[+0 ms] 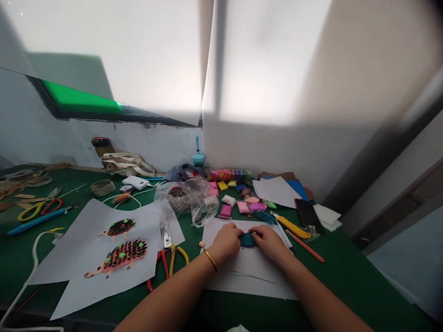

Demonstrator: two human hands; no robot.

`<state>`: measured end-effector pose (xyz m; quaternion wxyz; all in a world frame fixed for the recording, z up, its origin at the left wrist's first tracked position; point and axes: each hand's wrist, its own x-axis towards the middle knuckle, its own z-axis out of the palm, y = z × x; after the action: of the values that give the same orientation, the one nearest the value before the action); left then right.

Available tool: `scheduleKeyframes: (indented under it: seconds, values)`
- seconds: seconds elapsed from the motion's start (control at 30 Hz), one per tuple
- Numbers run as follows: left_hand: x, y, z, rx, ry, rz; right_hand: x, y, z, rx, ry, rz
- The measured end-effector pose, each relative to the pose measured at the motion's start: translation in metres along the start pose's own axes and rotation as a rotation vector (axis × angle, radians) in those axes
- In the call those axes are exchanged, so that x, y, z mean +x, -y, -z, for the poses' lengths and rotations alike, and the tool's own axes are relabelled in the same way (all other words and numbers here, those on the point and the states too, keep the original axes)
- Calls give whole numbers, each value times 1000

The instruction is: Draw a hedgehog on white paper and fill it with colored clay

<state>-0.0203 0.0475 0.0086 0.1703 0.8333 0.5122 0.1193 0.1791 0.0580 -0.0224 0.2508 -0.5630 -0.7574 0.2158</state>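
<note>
A dark teal piece of what looks like modelling clay [247, 240] lies on white paper [249, 285] in front of me. My left hand [226, 240] has its fingertips closed on the left end of the piece. On the other end, the thumb and fingers of my right hand [270, 242] pinch it. Small dark marks show on the paper just below the teal piece. A little ball of peach clay [201, 244] sits at the paper's left edge.
On the left, paper sheets carry two clay hedgehogs [126, 253]. Scissors and pliers [172, 260] lie between the papers. Several clay packets [225, 211] and a plastic bag [188, 196] are behind. To the right are a yellow cutter [293, 227], an orange stick [305, 246] and a phone [306, 213].
</note>
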Motion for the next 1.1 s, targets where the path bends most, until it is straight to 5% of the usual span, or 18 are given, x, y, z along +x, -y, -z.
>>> scheduleKeyframes:
  seconds: [0.43, 0.57, 1.1]
  values:
    - [-2, -11, 0, 58, -31, 29, 0, -12, 6, 129, -28, -46]
    - [-1, -11, -2, 80, -38, 9, -7, -10, 14, 160, 43, 36]
    - [-2, -14, 1, 173, -37, -30, -14, -11, 22, -23, 104, 129]
